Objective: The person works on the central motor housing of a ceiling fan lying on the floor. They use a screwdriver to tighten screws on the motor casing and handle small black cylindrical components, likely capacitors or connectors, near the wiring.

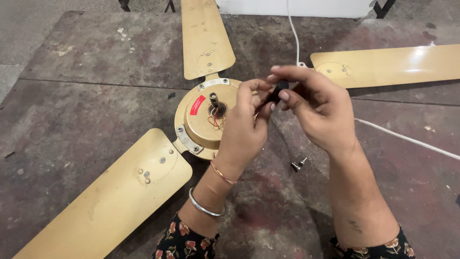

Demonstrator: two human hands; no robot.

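Your two hands meet just right of centre frame, above the worn dark tabletop [96, 91]. Your left hand [247, 120] and right hand [311, 108] both pinch one small black cylindrical part [279, 89] between their fingertips, closed on it together.

Behind your left hand lies one tan metal ceiling fan motor housing [201, 122] with three tan blades: one at top centre [205, 38], one at upper right [397, 64], one at lower left [110, 201]. One red rectangular label [197, 104] sits on the housing's left side. Two small screws [298, 165] lie right of centre, below your hands. One white cord [407, 139] crosses the right side.
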